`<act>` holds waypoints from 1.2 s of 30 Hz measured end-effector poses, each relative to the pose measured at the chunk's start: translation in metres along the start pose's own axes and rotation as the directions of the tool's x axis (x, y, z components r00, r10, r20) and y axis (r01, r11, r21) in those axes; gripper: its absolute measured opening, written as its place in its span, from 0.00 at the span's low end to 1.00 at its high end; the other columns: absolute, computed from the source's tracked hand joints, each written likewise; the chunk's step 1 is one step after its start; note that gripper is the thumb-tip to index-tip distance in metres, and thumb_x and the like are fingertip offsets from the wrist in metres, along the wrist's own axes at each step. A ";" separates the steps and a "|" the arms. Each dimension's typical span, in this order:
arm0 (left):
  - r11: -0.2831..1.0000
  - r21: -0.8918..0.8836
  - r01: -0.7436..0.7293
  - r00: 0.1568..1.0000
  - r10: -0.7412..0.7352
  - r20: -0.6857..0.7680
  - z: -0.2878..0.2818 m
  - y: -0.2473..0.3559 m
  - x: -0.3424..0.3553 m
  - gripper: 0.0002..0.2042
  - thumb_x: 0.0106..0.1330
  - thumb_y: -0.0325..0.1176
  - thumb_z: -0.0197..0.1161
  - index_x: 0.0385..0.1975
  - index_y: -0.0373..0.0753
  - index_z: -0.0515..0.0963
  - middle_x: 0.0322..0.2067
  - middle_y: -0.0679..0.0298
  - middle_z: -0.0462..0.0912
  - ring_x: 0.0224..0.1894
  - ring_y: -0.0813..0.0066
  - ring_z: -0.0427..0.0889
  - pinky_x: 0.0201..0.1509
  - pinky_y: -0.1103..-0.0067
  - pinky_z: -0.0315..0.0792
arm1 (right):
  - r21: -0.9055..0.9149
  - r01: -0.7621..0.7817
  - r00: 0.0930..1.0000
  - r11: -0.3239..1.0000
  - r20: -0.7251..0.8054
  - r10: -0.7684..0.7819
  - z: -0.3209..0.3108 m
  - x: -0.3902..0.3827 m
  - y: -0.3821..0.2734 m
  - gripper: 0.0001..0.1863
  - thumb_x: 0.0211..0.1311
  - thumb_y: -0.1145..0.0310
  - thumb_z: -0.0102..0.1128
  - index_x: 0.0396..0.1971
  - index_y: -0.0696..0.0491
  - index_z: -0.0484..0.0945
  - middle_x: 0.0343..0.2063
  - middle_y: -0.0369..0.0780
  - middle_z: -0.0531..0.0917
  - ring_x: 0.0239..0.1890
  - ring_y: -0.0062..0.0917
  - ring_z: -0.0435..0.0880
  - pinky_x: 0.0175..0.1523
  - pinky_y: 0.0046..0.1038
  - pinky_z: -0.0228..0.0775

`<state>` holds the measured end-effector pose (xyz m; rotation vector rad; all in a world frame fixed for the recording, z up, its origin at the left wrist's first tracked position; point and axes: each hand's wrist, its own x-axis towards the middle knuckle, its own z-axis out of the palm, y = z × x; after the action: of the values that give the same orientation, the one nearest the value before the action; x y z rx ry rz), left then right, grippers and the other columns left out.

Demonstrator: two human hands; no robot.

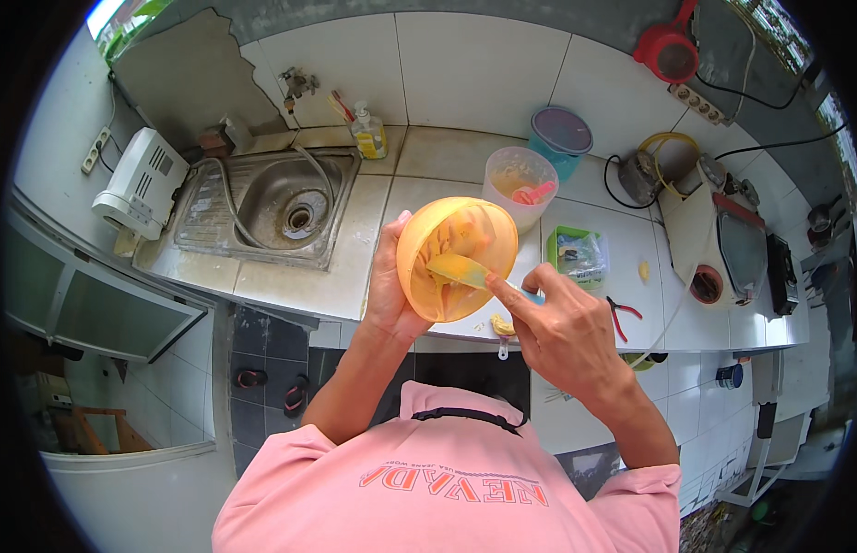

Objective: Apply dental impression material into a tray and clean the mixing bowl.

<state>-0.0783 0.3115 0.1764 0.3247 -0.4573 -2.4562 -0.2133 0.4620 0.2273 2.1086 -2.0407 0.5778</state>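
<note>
My left hand [391, 290] grips a yellow-orange plastic bowl [504, 241] by its left side and holds it tilted above the counter's front edge. My right hand [568, 323] is closed round the light-blue handle of a spatula [461, 270], index finger stretched along it. The spatula's blade, coated in yellowish batter, lies inside the bowl, where smears of the same batter cling to the wall. Below the bowl, a small scoop [502, 326] with a pale yellow lump sits at the counter edge, close to my right hand.
Behind the bowl stand a whitish tub [519, 170] with a pink utensil and a lidded blue container [562, 138]. Right of it are a green basket [576, 256] and red-handled pliers [622, 318]. A steel sink [248, 241] and a soap bottle [368, 134] are to the left.
</note>
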 end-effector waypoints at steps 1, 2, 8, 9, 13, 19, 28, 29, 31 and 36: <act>1.000 -0.019 0.007 1.000 -0.007 -0.008 0.000 -0.002 -0.001 0.22 0.70 0.51 0.47 0.50 0.40 0.74 0.47 0.61 0.79 0.49 0.68 0.78 0.55 0.68 0.74 | -0.017 0.003 0.997 1.000 -0.076 -0.004 -0.002 0.002 0.000 0.25 0.49 0.74 0.63 0.52 0.44 0.79 0.28 0.36 0.74 0.25 0.25 0.78 0.23 0.27 0.70; 0.999 -0.038 0.014 1.000 -0.014 -0.016 0.000 -0.003 -0.003 0.22 0.70 0.51 0.47 0.50 0.40 0.74 0.47 0.61 0.79 0.49 0.68 0.78 0.55 0.68 0.74 | -0.035 0.005 0.988 0.999 -0.151 -0.010 -0.003 0.004 0.000 0.25 0.49 0.74 0.63 0.51 0.44 0.79 0.29 0.37 0.74 0.26 0.24 0.79 0.23 0.26 0.70; 1.000 0.002 0.007 1.000 -0.007 -0.009 0.006 -0.003 -0.007 0.22 0.70 0.51 0.48 0.51 0.40 0.74 0.47 0.61 0.80 0.48 0.68 0.78 0.54 0.69 0.74 | -0.014 0.008 0.997 1.000 -0.080 -0.009 -0.004 -0.001 0.001 0.26 0.48 0.74 0.64 0.52 0.45 0.79 0.30 0.37 0.74 0.27 0.25 0.79 0.23 0.26 0.71; 1.000 0.004 0.005 1.000 -0.005 -0.012 0.007 -0.003 -0.006 0.22 0.70 0.51 0.48 0.51 0.40 0.74 0.47 0.61 0.80 0.48 0.68 0.78 0.54 0.69 0.74 | 0.006 0.023 0.990 1.000 -0.138 -0.022 -0.006 0.000 0.002 0.25 0.48 0.74 0.64 0.51 0.45 0.79 0.30 0.37 0.74 0.26 0.25 0.79 0.23 0.26 0.71; 1.000 -0.005 -0.029 0.999 0.029 -0.017 0.008 -0.003 -0.006 0.22 0.70 0.51 0.48 0.50 0.39 0.74 0.46 0.61 0.80 0.48 0.69 0.79 0.53 0.69 0.75 | 0.007 -0.022 0.998 1.000 -0.059 0.022 0.001 -0.003 0.000 0.25 0.49 0.74 0.64 0.52 0.46 0.79 0.29 0.37 0.74 0.26 0.25 0.78 0.23 0.27 0.70; 0.996 0.038 -0.083 0.996 0.084 -0.013 0.013 -0.006 -0.004 0.21 0.70 0.51 0.49 0.49 0.39 0.73 0.45 0.62 0.79 0.47 0.71 0.79 0.53 0.71 0.74 | 0.053 -0.023 0.995 0.998 -0.100 0.028 0.007 -0.009 0.008 0.26 0.49 0.75 0.63 0.53 0.46 0.79 0.29 0.37 0.74 0.25 0.25 0.78 0.23 0.27 0.70; 0.992 0.032 -0.125 0.991 0.126 -0.053 0.004 -0.017 0.008 0.20 0.72 0.48 0.46 0.50 0.38 0.73 0.45 0.62 0.80 0.47 0.70 0.79 0.54 0.70 0.74 | -0.046 0.022 0.969 0.999 -0.245 -0.032 0.006 -0.004 0.038 0.29 0.48 0.78 0.63 0.54 0.45 0.78 0.29 0.36 0.74 0.25 0.24 0.78 0.26 0.27 0.72; 0.992 0.024 -0.127 0.990 0.129 -0.060 0.004 -0.018 0.008 0.20 0.72 0.48 0.46 0.50 0.38 0.73 0.45 0.62 0.80 0.47 0.70 0.79 0.54 0.70 0.74 | -0.060 0.047 0.982 0.997 -0.183 -0.057 0.008 -0.003 0.034 0.29 0.47 0.77 0.63 0.54 0.44 0.78 0.30 0.36 0.74 0.26 0.24 0.78 0.26 0.26 0.72; 0.992 0.049 -0.120 0.991 0.123 -0.054 0.003 -0.016 0.009 0.20 0.72 0.48 0.46 0.50 0.38 0.73 0.45 0.62 0.80 0.47 0.70 0.79 0.54 0.70 0.74 | -0.004 0.047 0.994 0.999 -0.100 -0.047 0.016 -0.012 0.031 0.29 0.47 0.77 0.63 0.54 0.43 0.78 0.30 0.37 0.75 0.26 0.24 0.78 0.26 0.26 0.72; 0.989 0.088 -0.120 0.990 0.126 -0.070 -0.002 -0.022 0.010 0.20 0.72 0.48 0.46 0.50 0.39 0.73 0.45 0.62 0.80 0.47 0.70 0.79 0.53 0.71 0.74 | 0.030 0.036 0.991 0.999 -0.128 -0.032 0.005 -0.011 0.034 0.28 0.49 0.75 0.63 0.54 0.43 0.77 0.30 0.36 0.75 0.26 0.24 0.78 0.24 0.26 0.71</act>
<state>-0.0973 0.3218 0.1649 0.4101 -0.5330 -2.3010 -0.2455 0.4682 0.2133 2.0626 -1.9358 0.7248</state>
